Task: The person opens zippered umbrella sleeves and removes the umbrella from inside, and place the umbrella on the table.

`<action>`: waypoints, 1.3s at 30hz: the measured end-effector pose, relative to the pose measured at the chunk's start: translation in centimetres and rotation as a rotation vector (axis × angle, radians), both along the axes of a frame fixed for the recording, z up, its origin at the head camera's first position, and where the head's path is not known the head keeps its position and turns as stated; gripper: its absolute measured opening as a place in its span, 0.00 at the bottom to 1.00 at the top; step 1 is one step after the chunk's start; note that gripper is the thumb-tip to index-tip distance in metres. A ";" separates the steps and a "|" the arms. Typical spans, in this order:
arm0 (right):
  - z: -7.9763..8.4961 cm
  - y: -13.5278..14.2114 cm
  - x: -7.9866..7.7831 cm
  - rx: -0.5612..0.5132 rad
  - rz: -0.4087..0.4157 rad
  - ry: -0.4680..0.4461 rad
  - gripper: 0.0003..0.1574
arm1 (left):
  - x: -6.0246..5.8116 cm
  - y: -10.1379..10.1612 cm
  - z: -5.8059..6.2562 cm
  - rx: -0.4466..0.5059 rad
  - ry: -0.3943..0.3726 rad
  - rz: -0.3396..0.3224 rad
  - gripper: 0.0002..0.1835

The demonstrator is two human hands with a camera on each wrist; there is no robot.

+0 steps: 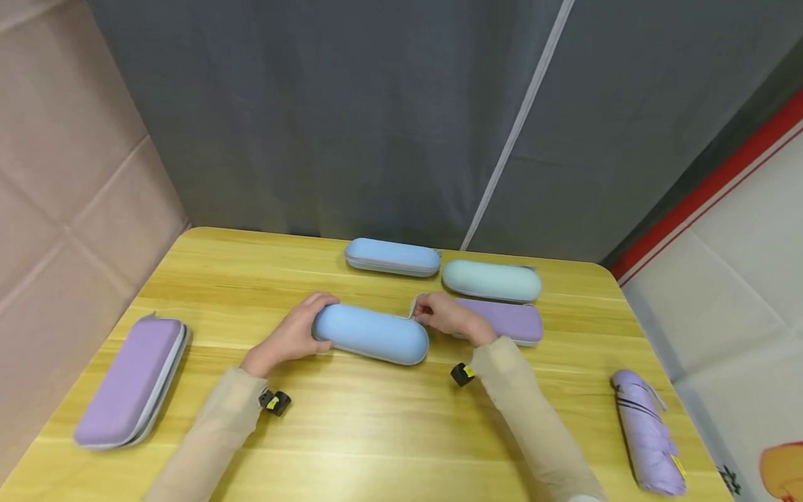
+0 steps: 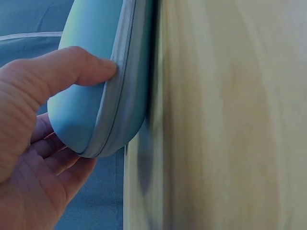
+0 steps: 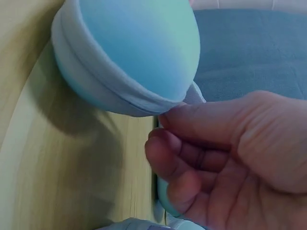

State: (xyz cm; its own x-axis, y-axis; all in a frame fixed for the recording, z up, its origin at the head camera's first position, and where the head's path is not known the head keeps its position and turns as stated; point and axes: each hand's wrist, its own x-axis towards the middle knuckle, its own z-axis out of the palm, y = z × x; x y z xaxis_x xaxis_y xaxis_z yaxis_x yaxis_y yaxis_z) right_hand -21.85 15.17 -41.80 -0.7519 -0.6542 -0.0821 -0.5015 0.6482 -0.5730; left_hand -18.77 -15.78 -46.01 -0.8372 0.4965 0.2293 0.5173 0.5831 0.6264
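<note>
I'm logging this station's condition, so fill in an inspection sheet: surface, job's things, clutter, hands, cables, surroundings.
Surface: wood-grain table, rounded far corners.
Job's things: near blue case, lying lengthwise between both hands.
Clutter: far blue case, mint case and right purple case beyond the hands; left purple case; folded purple umbrella at right.
Hands: left hand grips the near blue case's left end; right hand pinches at its zipped edge, towards the right end.
Cables: nothing seen.
Surroundings: dark grey curtain behind; red-edged white panel at right.
</note>
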 end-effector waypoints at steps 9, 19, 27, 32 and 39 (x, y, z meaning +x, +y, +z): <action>0.1 0.1 0.9 0.011 0.065 0.273 0.10 | -0.1 -0.1 0.0 -0.002 0.005 -0.001 0.40; -0.1 0.9 2.6 0.085 -0.003 0.305 0.12 | 0.3 -0.7 0.6 -0.028 0.004 0.054 0.38; -0.9 1.1 3.8 0.116 -0.003 0.350 0.14 | 0.5 -0.7 0.7 -0.028 0.011 0.095 0.37; -1.3 0.7 4.3 0.077 -0.005 0.318 0.15 | 1.0 -0.7 0.7 -0.039 0.020 0.139 0.37; -1.5 -0.4 4.6 0.004 -0.019 0.268 0.15 | 2.7 0.1 0.6 -0.094 -0.011 0.259 0.37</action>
State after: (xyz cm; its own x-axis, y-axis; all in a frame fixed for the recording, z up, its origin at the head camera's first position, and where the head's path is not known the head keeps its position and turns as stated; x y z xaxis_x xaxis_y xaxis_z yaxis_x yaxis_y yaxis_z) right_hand -17.27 14.72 -43.34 -0.7589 -0.6402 0.1190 -0.6230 0.6607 -0.4188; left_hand -16.08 -15.68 -45.42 -0.9412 0.2846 0.1819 0.3369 0.7510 0.5679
